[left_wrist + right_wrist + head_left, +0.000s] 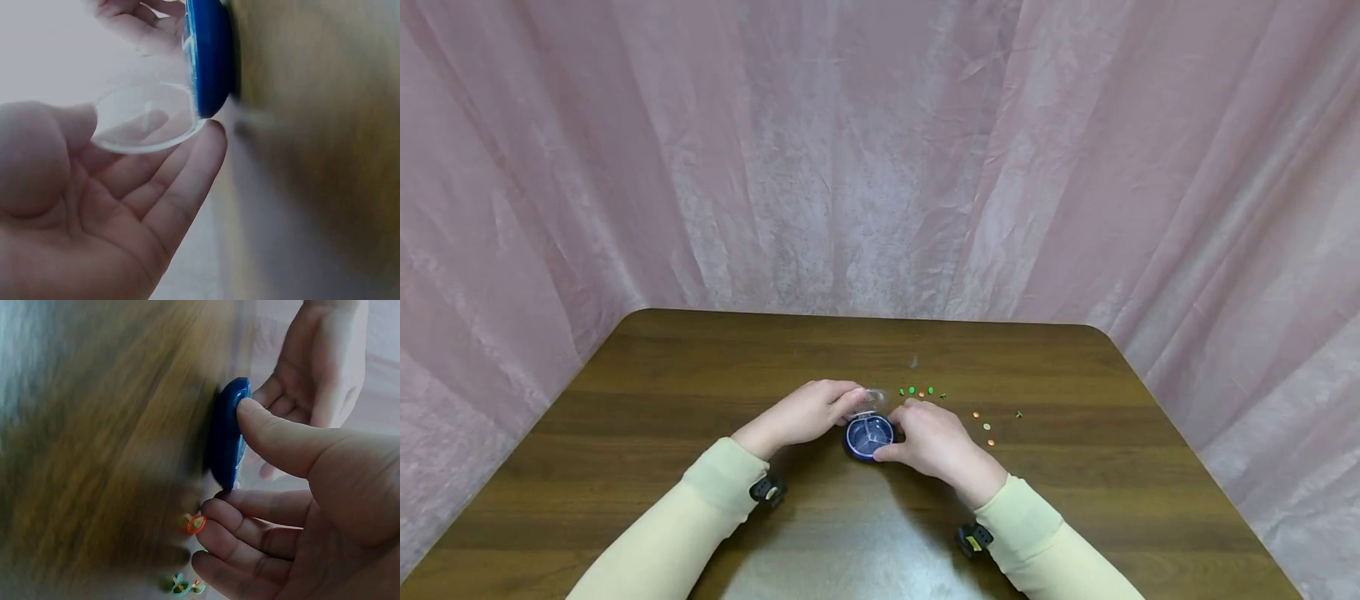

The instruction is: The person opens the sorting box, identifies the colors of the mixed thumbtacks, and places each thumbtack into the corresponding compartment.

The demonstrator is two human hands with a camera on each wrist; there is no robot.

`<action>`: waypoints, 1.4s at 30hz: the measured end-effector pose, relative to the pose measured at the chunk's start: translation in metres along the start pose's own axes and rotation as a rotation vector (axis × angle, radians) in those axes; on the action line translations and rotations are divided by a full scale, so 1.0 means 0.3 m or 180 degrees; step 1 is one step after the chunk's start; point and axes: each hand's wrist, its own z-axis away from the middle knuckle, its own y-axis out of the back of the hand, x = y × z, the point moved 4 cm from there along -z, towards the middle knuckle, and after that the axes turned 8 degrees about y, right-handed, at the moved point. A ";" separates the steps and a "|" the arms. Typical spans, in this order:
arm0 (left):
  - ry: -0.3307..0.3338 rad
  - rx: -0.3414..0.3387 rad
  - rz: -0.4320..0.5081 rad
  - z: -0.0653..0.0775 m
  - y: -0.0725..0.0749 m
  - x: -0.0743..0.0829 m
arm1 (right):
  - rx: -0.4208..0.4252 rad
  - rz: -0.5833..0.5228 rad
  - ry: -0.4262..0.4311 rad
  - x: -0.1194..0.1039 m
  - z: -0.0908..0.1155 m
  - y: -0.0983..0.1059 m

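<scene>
A small round case [869, 437] with a blue rim and divided compartments inside sits on the table, its clear hinged lid [874, 399] raised on the far side. My left hand [808, 411] holds that lid; in the left wrist view the thumb is at one edge of the clear lid [140, 112] and the fingers lie behind it. From the right, my right hand [934, 440] grips the blue base. The right wrist view shows the thumb on the blue base [226, 434] and a fingertip at its far edge, the other fingers loosely curled.
Several small green tacks [931, 390] and orange tacks [991, 442] lie scattered behind and to the right of my right hand. One orange tack [196, 524] is close to the right fingertips. A small clear piece [913, 362] lies farther back. Pink curtains [880, 167] hang behind the table.
</scene>
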 end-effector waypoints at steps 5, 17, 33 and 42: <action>0.0328 -0.0249 0.1059 -0.013 -0.023 -0.023 | 0.0033 0.0108 0.0079 -0.023 0.011 0.012; 0.0394 -0.0456 0.1714 0.023 -0.050 -0.049 | 0.0015 0.0100 0.0116 -0.024 0.023 0.014; 0.0559 -0.0354 0.1776 -0.005 -0.088 -0.036 | 0.0059 -0.0076 -0.0538 0.201 0.009 0.136; 0.0596 -0.0320 0.1787 0.014 -0.072 -0.037 | -0.0090 0.0030 -0.0354 0.194 -0.040 0.104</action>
